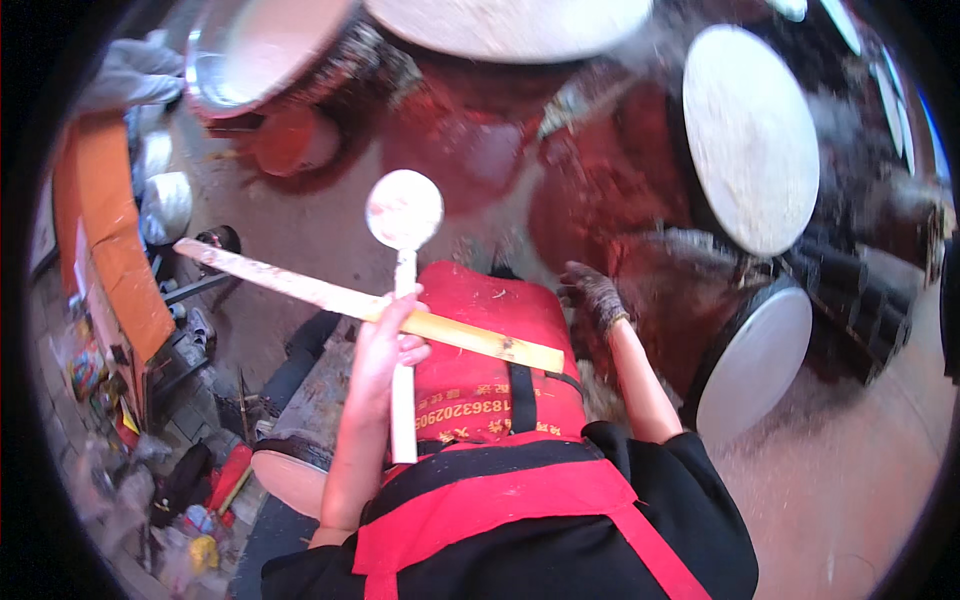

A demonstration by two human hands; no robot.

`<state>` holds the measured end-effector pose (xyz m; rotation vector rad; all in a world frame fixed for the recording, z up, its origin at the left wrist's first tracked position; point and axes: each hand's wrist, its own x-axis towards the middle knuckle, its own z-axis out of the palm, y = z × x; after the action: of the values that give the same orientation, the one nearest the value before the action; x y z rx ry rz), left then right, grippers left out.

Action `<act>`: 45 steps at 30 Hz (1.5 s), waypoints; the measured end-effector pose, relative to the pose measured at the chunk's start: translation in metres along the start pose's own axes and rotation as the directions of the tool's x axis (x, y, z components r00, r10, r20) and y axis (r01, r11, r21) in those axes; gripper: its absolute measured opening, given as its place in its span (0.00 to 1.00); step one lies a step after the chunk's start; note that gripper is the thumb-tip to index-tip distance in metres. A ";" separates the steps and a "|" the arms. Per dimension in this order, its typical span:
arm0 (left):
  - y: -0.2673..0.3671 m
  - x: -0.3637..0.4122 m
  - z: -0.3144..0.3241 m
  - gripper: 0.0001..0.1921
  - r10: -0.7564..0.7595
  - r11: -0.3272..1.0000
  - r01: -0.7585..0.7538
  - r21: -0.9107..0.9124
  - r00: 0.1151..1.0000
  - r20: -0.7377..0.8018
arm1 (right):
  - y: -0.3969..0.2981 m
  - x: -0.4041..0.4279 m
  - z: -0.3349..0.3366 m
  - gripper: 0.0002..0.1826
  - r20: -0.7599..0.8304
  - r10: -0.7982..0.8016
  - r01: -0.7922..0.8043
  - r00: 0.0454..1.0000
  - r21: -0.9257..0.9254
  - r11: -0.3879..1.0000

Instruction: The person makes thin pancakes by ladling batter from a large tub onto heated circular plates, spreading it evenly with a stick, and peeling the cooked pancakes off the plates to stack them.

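Observation:
My left hand [390,341], bare, is closed around a long flat strip [465,337], pale wood or bamboo, and the white handle of a round-headed paddle [405,210]. The two cross at my fingers; the paddle's disc points away from me and the strip lies slantwise. My right hand [596,292], in a dark knitted glove, hangs beside my lap with its fingers apart and nothing seen in them. Between the hands my red apron [487,300], which bears writing, covers my lap. Right of the gloved hand is a reddish-brown drum [757,360] with a pale round head.
Drums with pale heads stand ahead [517,26], at upper left [277,52] and right [750,139]. An orange board [124,247], white string spools [166,206] and plastic litter [180,547] are at left. A small pale-topped drum [292,476] stands near my left elbow.

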<state>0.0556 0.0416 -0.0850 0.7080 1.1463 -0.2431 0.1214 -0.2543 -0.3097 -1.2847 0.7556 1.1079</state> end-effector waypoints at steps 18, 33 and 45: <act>0.349 0.210 -0.098 0.16 0.965 0.016 -0.437 0.899 0.242 0.100 | -0.285 -0.091 0.356 0.24 0.296 -0.531 0.549 0.794 -0.725 0.415; 0.413 0.398 -0.028 0.13 -0.192 0.817 0.338 -0.467 0.924 0.332 | -0.348 0.043 0.473 0.39 0.319 -0.471 0.311 0.822 -0.945 -0.098; 0.499 0.169 0.025 0.22 0.237 0.786 -0.021 -0.618 0.933 0.270 | -0.336 -0.065 0.379 0.43 0.542 -0.529 0.566 0.653 -0.813 -0.134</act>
<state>0.4040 0.4350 -0.0363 0.1520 0.7693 0.1303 0.3610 0.1246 -0.0656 -2.3654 -0.8850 0.7557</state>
